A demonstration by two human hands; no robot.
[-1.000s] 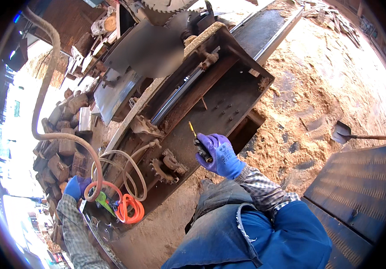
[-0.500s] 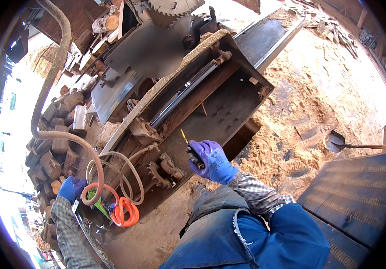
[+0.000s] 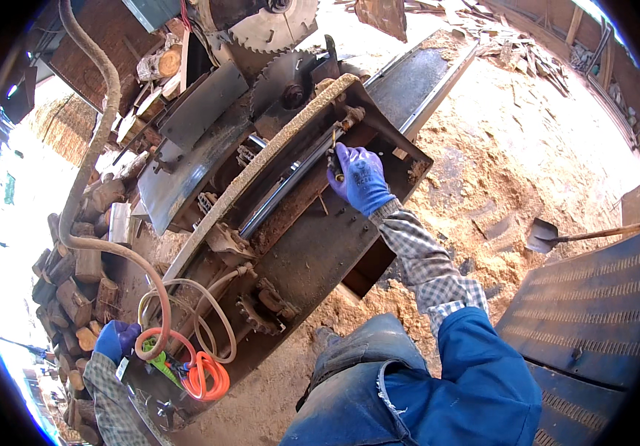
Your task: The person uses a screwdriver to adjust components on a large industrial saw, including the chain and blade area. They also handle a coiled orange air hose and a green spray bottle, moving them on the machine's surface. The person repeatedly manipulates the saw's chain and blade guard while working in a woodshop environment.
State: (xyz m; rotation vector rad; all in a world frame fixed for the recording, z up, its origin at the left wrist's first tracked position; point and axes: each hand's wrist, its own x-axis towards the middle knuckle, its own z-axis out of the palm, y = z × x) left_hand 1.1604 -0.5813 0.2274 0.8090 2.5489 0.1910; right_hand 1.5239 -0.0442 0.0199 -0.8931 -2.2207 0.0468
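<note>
Sawdust (image 3: 498, 175) covers the ground on the right, where a shovel (image 3: 542, 236) lies near a dark panel (image 3: 587, 297); logs (image 3: 75, 303) are piled on the left. Across the middle runs a metal trough (image 3: 306, 256). Inside it are a shiny rod (image 3: 269, 204) along the far side and a sprocket (image 3: 257, 316) near a pale hose (image 3: 225, 312). An orange hose (image 3: 199, 386) hangs coiled at its near left end. Saw blades (image 3: 275, 36) stand on the far side. Over the trough's far right end, the right hand (image 3: 361, 178) has its grip closed round a small dark tool (image 3: 333, 165), just beside the rod's far end; whether they touch, I cannot tell. At the near left, beside a thick hose (image 3: 112, 93), the left hand (image 3: 117, 340) is partly hidden; I cannot tell its grip.
</note>
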